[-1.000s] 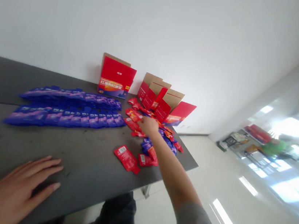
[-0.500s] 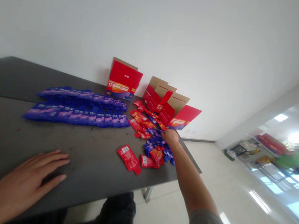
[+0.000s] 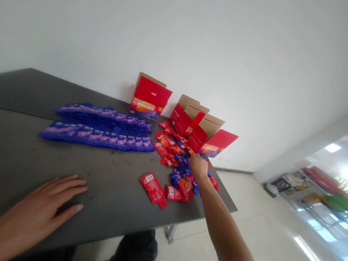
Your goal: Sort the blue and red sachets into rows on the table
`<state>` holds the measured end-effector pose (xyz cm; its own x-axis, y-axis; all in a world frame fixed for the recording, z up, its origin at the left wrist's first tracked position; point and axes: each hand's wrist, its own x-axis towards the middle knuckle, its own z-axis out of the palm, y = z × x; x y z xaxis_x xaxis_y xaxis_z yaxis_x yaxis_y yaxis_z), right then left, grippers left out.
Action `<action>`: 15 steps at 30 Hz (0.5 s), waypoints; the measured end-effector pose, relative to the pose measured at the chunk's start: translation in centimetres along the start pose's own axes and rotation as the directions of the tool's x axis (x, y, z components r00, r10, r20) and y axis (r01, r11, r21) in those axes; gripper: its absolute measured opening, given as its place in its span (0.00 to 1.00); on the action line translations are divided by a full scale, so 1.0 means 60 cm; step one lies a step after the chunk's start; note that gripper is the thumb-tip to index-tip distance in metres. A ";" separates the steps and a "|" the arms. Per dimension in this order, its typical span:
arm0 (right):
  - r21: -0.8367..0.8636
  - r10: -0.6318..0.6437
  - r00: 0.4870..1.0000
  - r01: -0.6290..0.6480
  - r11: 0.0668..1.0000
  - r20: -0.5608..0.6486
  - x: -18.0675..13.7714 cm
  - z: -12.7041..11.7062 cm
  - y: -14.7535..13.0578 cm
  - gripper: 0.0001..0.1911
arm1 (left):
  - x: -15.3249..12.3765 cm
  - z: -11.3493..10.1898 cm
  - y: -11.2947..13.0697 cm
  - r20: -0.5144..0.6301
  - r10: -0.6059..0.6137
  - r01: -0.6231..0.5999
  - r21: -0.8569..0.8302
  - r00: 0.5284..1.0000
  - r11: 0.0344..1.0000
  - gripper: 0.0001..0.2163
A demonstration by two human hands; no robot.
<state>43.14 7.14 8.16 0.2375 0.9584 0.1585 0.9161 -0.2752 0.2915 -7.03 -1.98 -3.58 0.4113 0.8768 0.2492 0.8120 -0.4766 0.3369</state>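
My right hand (image 3: 198, 166) reaches far out over a loose heap of red and blue sachets (image 3: 180, 162) near the dark table's right end; its fingers point down into the heap and are partly hidden, so what they hold is unclear. My left hand (image 3: 44, 206) lies flat on the dark table (image 3: 4, 155) near the front edge, fingers spread, holding nothing. Two rows of blue sachets (image 3: 100, 131) lie side by side further back. Two red sachets (image 3: 154, 188) lie apart in front of the heap.
A red carton (image 3: 149, 99) stands upright against the white wall. Two opened red cartons (image 3: 201, 130) with brown flaps stand to its right. The table's right corner drops to a shiny white floor. A blurred figure in green shows far right.
My right hand moved from the red sachets at the heap's left to its right side, then shifted slightly. The view drifted a little. The left hand stayed flat.
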 end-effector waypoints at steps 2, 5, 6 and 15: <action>0.003 -0.134 0.991 0.134 0.991 -0.013 -0.024 0.003 -0.006 0.18 | 0.000 0.001 -0.001 -0.003 -0.001 0.001 -0.003 1.000 1.000 0.24; 0.066 -0.283 0.958 0.280 0.958 0.039 -0.054 0.012 -0.011 0.15 | 0.001 0.004 -0.005 -0.013 -0.001 0.001 -0.005 1.000 1.000 0.25; 0.100 -0.256 0.966 0.251 0.963 0.041 -0.059 0.016 -0.013 0.16 | 0.001 0.006 -0.007 -0.014 0.003 -0.003 -0.003 1.000 1.000 0.25; 0.350 0.151 0.966 -0.219 0.911 0.211 0.003 0.033 -0.042 0.25 | 0.001 0.005 -0.006 -0.020 0.013 -0.013 -0.002 1.000 1.000 0.24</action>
<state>41.50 8.18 5.58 0.4358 0.9001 -0.0018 0.8955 -0.4338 -0.0993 -7.17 -1.70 -3.99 0.4135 0.8690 0.2719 0.8055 -0.4883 0.3357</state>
